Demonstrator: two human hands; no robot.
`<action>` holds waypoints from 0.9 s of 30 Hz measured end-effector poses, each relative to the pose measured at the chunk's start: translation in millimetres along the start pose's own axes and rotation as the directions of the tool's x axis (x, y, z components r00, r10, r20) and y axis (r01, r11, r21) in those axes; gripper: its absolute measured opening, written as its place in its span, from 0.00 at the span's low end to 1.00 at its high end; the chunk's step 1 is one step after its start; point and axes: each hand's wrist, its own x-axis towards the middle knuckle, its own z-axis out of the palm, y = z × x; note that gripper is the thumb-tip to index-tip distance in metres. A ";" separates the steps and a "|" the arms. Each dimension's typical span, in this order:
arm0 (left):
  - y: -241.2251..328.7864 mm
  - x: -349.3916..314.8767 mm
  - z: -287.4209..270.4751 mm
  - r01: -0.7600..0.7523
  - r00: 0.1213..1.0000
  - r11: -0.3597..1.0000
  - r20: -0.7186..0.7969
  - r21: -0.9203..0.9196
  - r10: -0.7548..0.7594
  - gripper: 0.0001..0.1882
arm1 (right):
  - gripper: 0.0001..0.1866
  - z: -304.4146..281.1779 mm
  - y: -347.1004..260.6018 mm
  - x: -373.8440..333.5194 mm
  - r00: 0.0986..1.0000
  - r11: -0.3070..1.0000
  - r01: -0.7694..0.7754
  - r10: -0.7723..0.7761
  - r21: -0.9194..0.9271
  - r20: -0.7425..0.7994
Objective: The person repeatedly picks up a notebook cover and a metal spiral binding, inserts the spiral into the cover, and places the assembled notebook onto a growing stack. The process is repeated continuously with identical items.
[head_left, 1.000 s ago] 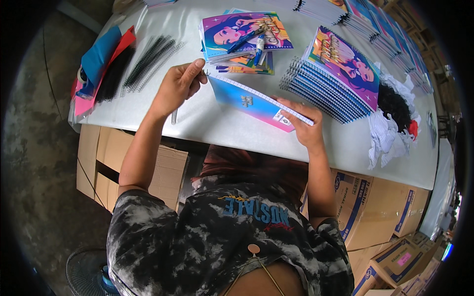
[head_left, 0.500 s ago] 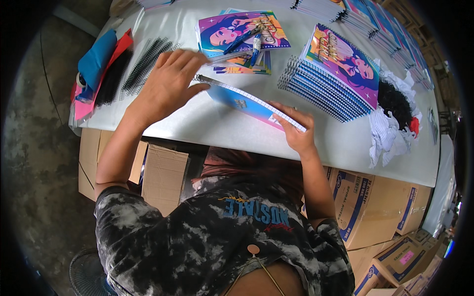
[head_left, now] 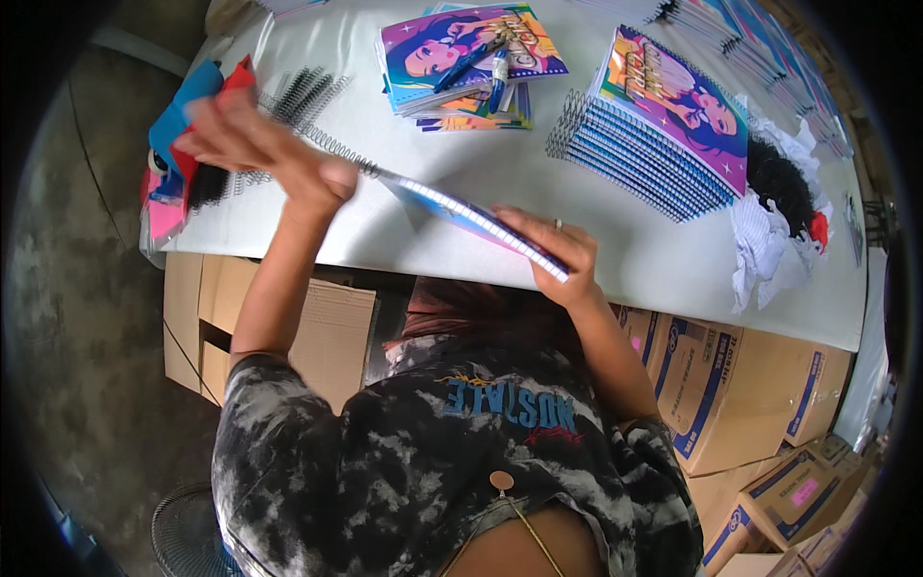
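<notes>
My right hand (head_left: 553,245) grips the end of a thin notebook (head_left: 461,213), held on edge above the near side of the table, thumb and fingers on its two faces. Its punched edge faces up, and a blue and pink cover shows below. From the notebook's left end a dark spiral coil (head_left: 344,149) sticks out toward the upper left. Beside that coil is my left hand (head_left: 260,149), fingers stretched out and smeared by motion, with nothing visible in them.
Loose spiral coils (head_left: 303,96) lie left, near blue and red material (head_left: 183,125). Pens (head_left: 498,82) rest on illustrated covers (head_left: 413,58). To the right stand a stack of spiral notebooks (head_left: 639,149) and crumpled white cloth (head_left: 764,245). Cardboard boxes (head_left: 740,394) sit under the table.
My left hand has swung up and left, away from the notebook's end, its fingers now stretched out. The coil now shows extending from that end. My right hand keeps its grip.
</notes>
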 end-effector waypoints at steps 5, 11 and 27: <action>34.0 -83.9 -17.1 -0.367 0.798 0.903 0.424 -0.223 0.428 0.58 | 0.18 5.9 18.6 -6.6 0.997 0.997 0.038 -0.033 0.067 -0.070; 12.6 -24.6 8.1 0.116 0.976 0.881 -0.111 -0.459 -0.187 0.55 | 0.19 13.8 2.5 3.6 0.991 0.987 0.130 -0.131 0.093 0.009; -2.5 -35.2 17.8 -0.037 0.992 0.954 -0.123 -0.298 0.000 0.49 | 0.19 10.2 6.8 3.9 0.994 0.994 0.103 -0.104 0.031 0.024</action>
